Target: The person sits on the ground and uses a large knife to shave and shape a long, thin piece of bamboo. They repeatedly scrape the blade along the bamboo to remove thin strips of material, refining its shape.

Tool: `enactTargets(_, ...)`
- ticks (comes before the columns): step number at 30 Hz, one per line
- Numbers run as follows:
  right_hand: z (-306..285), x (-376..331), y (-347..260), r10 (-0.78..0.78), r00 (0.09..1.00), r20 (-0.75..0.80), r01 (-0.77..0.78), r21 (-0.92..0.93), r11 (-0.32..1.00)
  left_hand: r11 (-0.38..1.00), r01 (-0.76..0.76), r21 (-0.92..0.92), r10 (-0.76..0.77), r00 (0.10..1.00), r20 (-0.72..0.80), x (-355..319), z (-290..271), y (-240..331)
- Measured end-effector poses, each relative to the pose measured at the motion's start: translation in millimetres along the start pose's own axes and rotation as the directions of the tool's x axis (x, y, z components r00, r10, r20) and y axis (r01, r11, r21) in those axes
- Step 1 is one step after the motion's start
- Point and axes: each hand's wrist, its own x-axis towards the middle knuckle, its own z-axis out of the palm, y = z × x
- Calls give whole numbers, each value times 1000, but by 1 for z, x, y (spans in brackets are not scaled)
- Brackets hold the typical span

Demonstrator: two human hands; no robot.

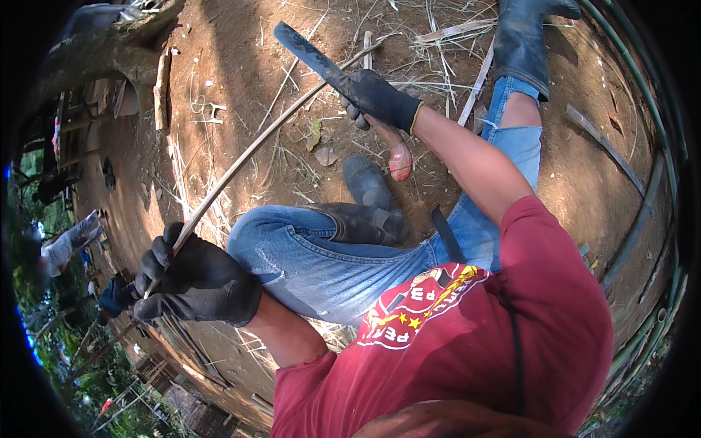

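Observation:
My left hand (201, 277), in a black glove, is closed around a long, thin bamboo strip (248, 153) at its lower end. From there the strip runs up and to the right, crossing at the machete blade. My right hand (376, 97), gloved in black too, grips a machete (301, 50) whose dark, broad blade points to the upper left. A brown handle with a reddish end (399, 162) comes out below that hand. Whether the blade touches the strip I cannot tell.
I sit on brown soil with my legs in jeans (314, 255) and rubber boots (522, 44). Pale shavings (445, 58) litter the ground. A flat strip (602, 142) lies at the right, near long green poles (635, 66). A short log (161, 89) lies upper left.

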Motion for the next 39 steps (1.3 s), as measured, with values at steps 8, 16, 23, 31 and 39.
enactTargets(8,120,-84,-55,-73,988,132,83,-69,994,999,-17,40,19,999,-49,-2,-14,2)
enactTargets(16,165,-117,-72,-105,945,309,177,-216,960,997,-37,67,43,994,-96,-10,-17,4)
enactTargets(23,-17,-5,26,75,993,-88,-66,99,993,994,-89,68,86,995,43,-9,14,-2)
enactTargets(31,-85,59,74,119,972,-204,-57,284,957,995,-82,57,77,993,92,-13,30,-6)
enactTargets(39,-87,82,76,38,990,-138,14,356,934,996,-42,77,34,995,94,-14,37,-3)
